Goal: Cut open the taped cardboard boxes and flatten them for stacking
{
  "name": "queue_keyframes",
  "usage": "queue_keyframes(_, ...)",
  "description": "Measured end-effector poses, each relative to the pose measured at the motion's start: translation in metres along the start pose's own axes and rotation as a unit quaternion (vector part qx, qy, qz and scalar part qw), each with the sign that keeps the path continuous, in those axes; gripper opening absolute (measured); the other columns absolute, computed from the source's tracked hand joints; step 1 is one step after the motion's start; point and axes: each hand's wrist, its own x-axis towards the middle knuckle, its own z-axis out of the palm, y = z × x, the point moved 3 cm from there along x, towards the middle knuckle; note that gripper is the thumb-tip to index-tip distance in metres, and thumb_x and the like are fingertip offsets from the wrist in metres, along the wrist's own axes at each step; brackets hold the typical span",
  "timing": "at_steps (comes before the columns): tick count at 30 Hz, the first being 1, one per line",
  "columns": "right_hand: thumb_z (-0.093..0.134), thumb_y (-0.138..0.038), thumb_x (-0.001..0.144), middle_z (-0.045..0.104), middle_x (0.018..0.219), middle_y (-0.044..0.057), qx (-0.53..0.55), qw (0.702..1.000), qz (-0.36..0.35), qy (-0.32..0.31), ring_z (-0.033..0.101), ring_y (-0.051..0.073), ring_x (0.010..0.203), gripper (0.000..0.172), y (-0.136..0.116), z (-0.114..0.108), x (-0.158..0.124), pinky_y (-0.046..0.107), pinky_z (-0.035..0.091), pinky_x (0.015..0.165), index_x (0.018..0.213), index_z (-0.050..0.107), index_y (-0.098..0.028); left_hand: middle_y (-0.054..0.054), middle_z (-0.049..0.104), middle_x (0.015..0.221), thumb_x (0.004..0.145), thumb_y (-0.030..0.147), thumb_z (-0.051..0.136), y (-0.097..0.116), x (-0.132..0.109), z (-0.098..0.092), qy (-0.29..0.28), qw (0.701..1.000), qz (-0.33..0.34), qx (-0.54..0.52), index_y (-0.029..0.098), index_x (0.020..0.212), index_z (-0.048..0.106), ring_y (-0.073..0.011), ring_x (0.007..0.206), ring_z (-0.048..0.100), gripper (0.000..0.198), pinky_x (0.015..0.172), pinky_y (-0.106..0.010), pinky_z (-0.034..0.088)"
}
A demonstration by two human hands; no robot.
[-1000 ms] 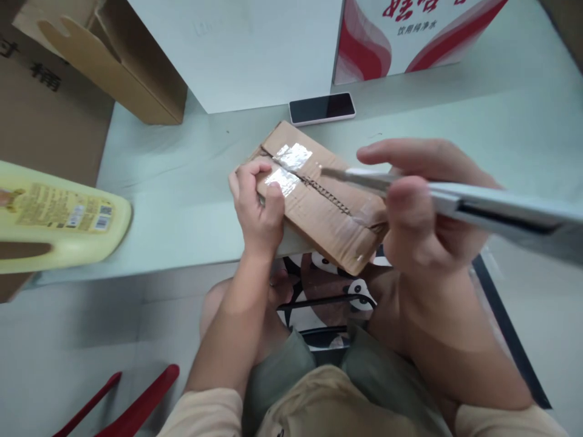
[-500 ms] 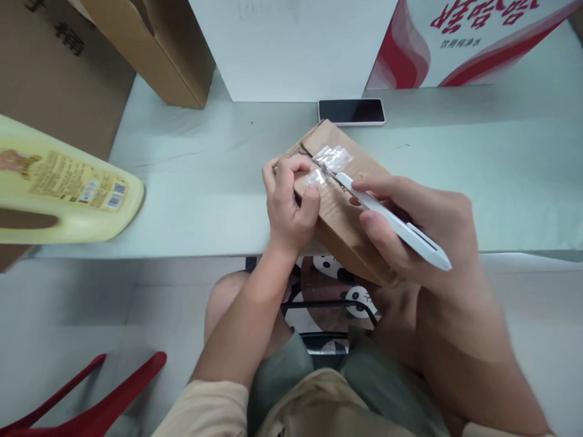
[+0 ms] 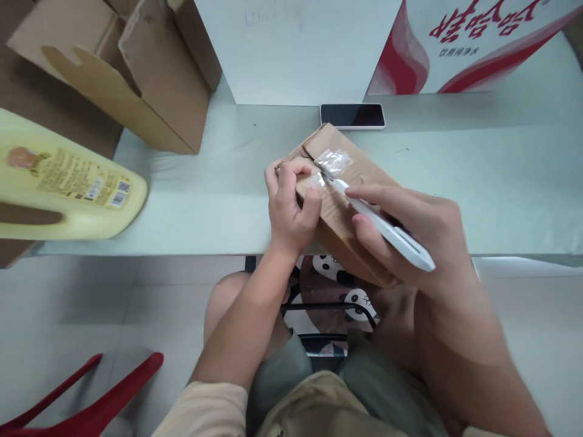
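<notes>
A brown cardboard box (image 3: 359,161) lies tilted at the table's front edge, its near corner jutting past it. Across its top seam sits a strip of clear tape (image 3: 336,161), with a dark slit through it. My left hand (image 3: 294,209) grips the box's left end, fingers on top and thumb at the near edge. In my right hand (image 3: 410,227) is a white utility knife (image 3: 387,230); its tip touches the seam beside the tape. The fingers of the right hand partly cover the box's right side.
A phone (image 3: 352,115) lies behind the box, before a white carton (image 3: 300,54). A red-and-white carton (image 3: 455,54) stands at back right. On the left are an opened cardboard box (image 3: 168,91) and a yellow jug (image 3: 91,188). Red legs (image 3: 122,394) show on the floor.
My right hand and the knife have moved slightly left along the seam. The opened cardboard box at back left has shifted toward me and shows more of its flaps. My left hand stays put.
</notes>
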Motion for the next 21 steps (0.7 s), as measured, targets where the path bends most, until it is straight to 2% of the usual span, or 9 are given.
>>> queue_keyframes(3,0.064,-0.03,0.093,0.082,0.089,0.003,-0.009,1.0,0.002,-0.016,0.074,0.019,0.071,0.021,-0.0011,0.0008,0.0016,0.03,0.051,0.06,0.108,0.078,-0.028,-0.009,0.064,0.108,0.102,0.059,0.046,-0.0006,-0.0001,-0.0008,0.003,1.0,0.007,-0.01,0.028,0.107,0.058,-0.0299,0.114,0.055,0.034,0.105,-0.05,0.05)
queue_keyframes(9,0.063,-0.033,0.093,0.079,0.08,0.002,0.003,1.0,-0.001,-0.003,0.073,0.019,0.069,0.018,-0.0019,-0.0006,0.0013,0.03,0.052,0.059,0.103,0.078,-0.029,-0.009,0.064,0.107,0.102,0.059,0.046,-0.0012,0.0005,-0.0006,0.005,1.0,0.008,-0.004,0.027,0.106,0.058,-0.0299,0.113,0.055,0.034,0.105,-0.05,0.05)
queue_keyframes(17,0.062,-0.034,0.096,0.083,0.095,0.003,-0.003,0.999,0.034,-0.011,0.078,0.022,0.08,0.022,0.0009,0.0047,0.0033,0.032,0.055,0.066,0.11,0.079,-0.029,-0.009,0.064,0.105,0.102,0.064,0.044,-0.0027,0.0011,-0.0001,0.001,1.0,0.003,0.008,0.026,0.105,0.058,-0.0297,0.112,0.056,0.04,0.104,-0.05,0.051)
queue_keyframes(21,0.063,-0.027,0.092,0.081,0.082,0.003,-0.013,1.0,0.022,0.003,0.074,0.018,0.068,0.018,-0.0023,0.001,0.0045,0.03,0.05,0.059,0.1,0.078,-0.024,-0.009,0.063,0.104,0.102,0.064,0.045,-0.0031,0.0008,0.0002,0.016,1.0,0.008,0.0,0.026,0.104,0.058,-0.0294,0.11,0.055,0.04,0.103,-0.049,0.051)
